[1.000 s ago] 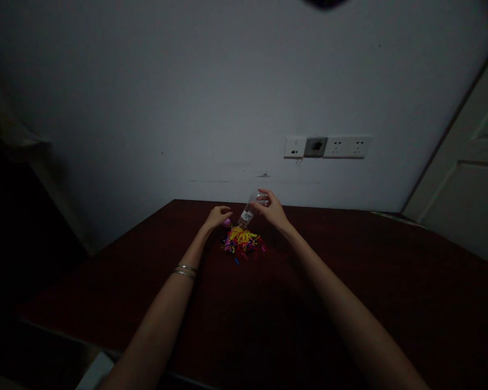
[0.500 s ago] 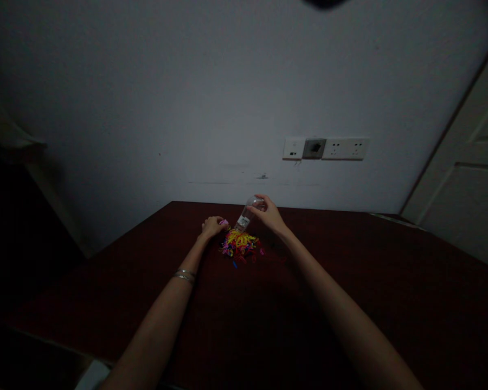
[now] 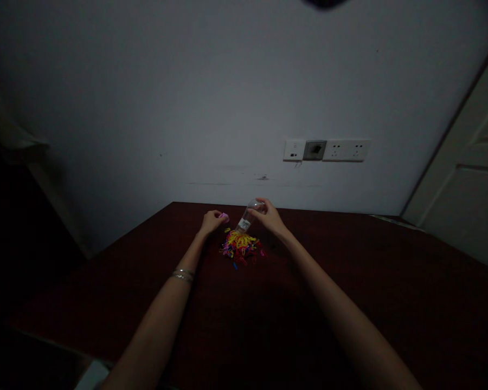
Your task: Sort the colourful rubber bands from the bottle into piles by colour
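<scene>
From afar, I see the right hand (image 3: 270, 218) grasping a clear, rounded bottle (image 3: 249, 215), tilted mouth-down at a heap of small bright loops (image 3: 242, 242); the left hand (image 3: 212, 221) pinches a pink cap (image 3: 225, 217) above a dark-red table (image 3: 329, 265) against a smudged wall (image 3: 187, 108).

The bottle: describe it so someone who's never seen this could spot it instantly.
On the dark red table, find the colourful heap of small pieces. Slanting down to its far side, held in the right hand, is the bottle. Unlike the bright heap, it is see-through, with a whitish label.
</scene>
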The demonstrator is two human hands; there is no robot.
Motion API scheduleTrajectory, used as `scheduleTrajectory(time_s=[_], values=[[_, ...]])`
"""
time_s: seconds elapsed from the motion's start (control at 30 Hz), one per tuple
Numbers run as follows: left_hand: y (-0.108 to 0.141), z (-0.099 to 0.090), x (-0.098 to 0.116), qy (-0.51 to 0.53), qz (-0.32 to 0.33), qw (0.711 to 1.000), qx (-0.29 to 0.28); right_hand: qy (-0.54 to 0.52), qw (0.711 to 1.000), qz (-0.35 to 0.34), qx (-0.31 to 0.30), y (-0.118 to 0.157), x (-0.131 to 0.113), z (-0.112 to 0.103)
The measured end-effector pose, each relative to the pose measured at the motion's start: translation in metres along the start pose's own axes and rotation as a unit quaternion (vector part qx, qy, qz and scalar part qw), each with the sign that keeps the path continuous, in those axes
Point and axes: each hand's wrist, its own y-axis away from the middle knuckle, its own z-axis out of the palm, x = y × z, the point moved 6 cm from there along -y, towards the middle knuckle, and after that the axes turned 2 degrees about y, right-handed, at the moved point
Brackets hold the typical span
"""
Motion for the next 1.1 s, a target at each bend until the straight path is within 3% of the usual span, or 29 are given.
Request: scheduleTrajectory(time_s=[0.1,0.2,0.27,0.43,0.67,0.83,1.1], values=[[0.002,0.005,0.005,0.153,-0.058,0.986,-0.035,-0.031,0.999,0.024,0.015,0.000,0.003,-0.003],[0.006,0.010,0.014,0.309,-0.092,0.944,-0.073,-0.064,0.995,0.047,0.054,0.000,0.006,-0.011],[0.009,0.011,0.019,0.355,-0.108,0.925,-0.080,-0.069,0.993,0.056,0.073,0.000,0.007,-0.015],[0.018,0.015,0.021,0.382,-0.155,0.903,-0.118,-0.066,0.992,0.065,0.089,-0.002,0.014,-0.020],[0.017,0.032,0.027,0.472,-0.152,0.837,-0.230,-0.049,0.995,0.048,0.076,-0.003,0.021,-0.016],[0.017,0.039,0.028,0.475,-0.144,0.834,-0.241,-0.029,0.996,0.023,0.084,-0.004,0.018,-0.016],[0.025,0.039,0.033,0.456,-0.162,0.844,-0.233,-0.022,0.998,-0.027,0.044,0.000,0.004,-0.010]])
